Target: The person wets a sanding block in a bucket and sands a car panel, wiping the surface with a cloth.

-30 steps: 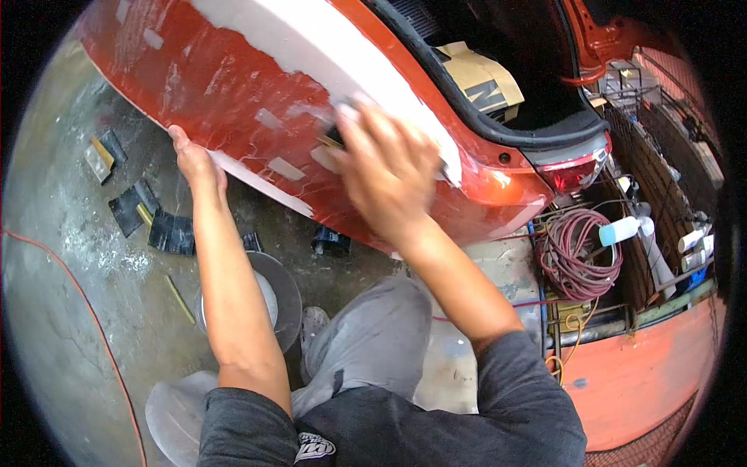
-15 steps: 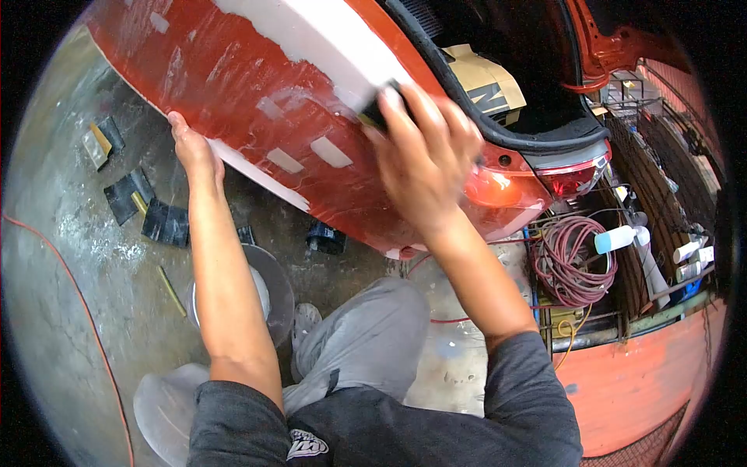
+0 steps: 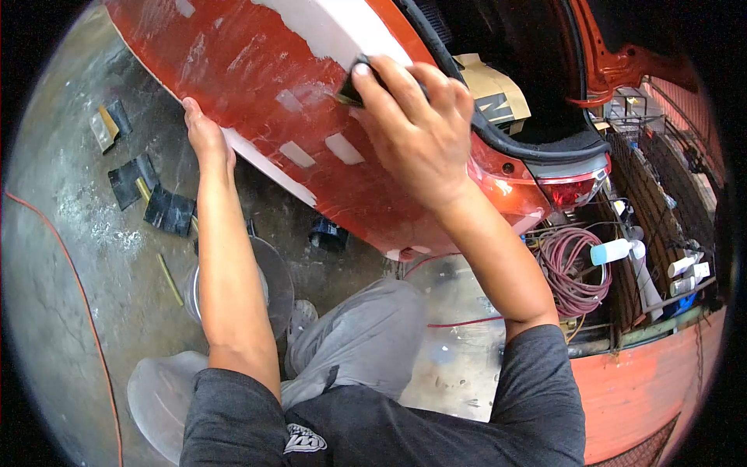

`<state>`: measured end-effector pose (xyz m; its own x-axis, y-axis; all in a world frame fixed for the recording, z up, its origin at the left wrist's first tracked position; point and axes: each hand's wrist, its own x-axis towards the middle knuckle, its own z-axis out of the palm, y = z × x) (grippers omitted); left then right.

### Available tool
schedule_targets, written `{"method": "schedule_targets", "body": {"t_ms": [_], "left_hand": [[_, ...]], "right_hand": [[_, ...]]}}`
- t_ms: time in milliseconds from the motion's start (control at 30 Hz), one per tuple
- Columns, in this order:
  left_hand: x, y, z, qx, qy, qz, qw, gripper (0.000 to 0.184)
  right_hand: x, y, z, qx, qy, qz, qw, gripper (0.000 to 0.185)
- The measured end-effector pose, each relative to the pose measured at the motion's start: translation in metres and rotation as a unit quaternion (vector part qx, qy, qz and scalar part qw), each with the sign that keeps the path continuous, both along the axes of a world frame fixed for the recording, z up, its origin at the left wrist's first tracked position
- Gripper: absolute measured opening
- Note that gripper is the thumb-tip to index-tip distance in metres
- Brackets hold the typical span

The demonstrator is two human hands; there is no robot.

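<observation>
A sanding block wrapped in black sandpaper (image 3: 350,92) is pinched under the fingers of my right hand (image 3: 424,136). It lies against the red car bumper (image 3: 233,82), just by the border of a white filler or primer area (image 3: 334,35). My left hand (image 3: 207,140) holds the bumper's lower edge, its thumb side showing; the other fingers are mostly hidden. Smaller pale patches (image 3: 344,149) and whitish smears mark the red surface between my hands. The red tail light (image 3: 574,189) sits to the right of my right hand.
Black sandpaper pieces (image 3: 134,180) and a thin stick (image 3: 170,280) lie on the wet floor. A bucket (image 3: 282,272) stands beneath my left forearm. An orange hose (image 3: 78,288) crosses the left. Right are a coiled hose (image 3: 572,268) and a bottle (image 3: 611,251).
My right hand and the sanding block have moved left and slightly up along the bumper. The view has shifted a little; my left hand keeps its place on the edge.
</observation>
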<state>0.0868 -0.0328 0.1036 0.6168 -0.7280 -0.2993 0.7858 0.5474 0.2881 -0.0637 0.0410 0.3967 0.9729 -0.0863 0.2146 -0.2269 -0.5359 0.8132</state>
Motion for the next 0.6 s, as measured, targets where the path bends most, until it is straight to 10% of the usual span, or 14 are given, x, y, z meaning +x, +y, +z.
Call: {"method": "schedule_targets", "body": {"t_ms": [233, 433, 600], "left_hand": [[-0.001, 0.000, 0.003, 0.037, -0.012, 0.011, 0.999, 0.072], [0.001, 0.004, 0.013, 0.021, 0.000, 0.012, 1.000, 0.073], [0.000, 0.010, 0.017, 0.014, -0.004, 0.006, 1.000, 0.073]], "right_hand": [[-0.144, 0.045, 0.038, 0.023, 0.033, -0.106, 0.994, 0.044], [-0.010, 0.016, 0.031, 0.023, 0.135, -0.071, 0.988, 0.052], [-0.078, 0.036, 0.062, 0.021, 0.254, -0.099, 0.962, 0.048]]}}
